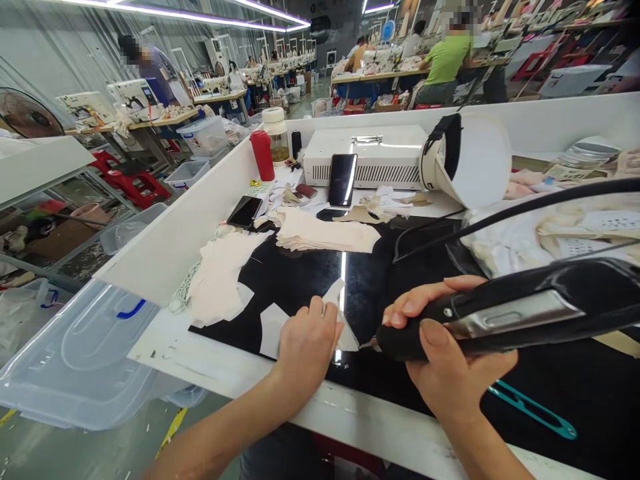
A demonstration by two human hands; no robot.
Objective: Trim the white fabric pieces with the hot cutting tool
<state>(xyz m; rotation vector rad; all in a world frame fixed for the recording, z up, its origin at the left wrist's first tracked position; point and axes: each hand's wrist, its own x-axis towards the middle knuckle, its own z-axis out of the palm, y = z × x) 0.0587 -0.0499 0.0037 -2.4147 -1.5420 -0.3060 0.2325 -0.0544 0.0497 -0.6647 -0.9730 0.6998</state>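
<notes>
My left hand (310, 337) is closed with its fingers pressed on a white cut piece (348, 333), paper or thin fabric, on the black glossy work surface (295, 280). Part of the piece is hidden beneath the fingers. In my right hand (445, 360) is a black handheld electric tool (500, 310) with a silver lever along its side. Its thin metal tip (369, 344) points left, at the lower right corner of the white piece. Another white scrap (273, 328) lies just left of my left hand.
Stacked cream fabric pieces (325, 233) and a cream pile (217, 277) lie beyond my hands. A phone (343, 180) leans on a white vented box (385, 157). A black cable (540, 207) arches at right. A teal tool (535, 408) lies near the front edge.
</notes>
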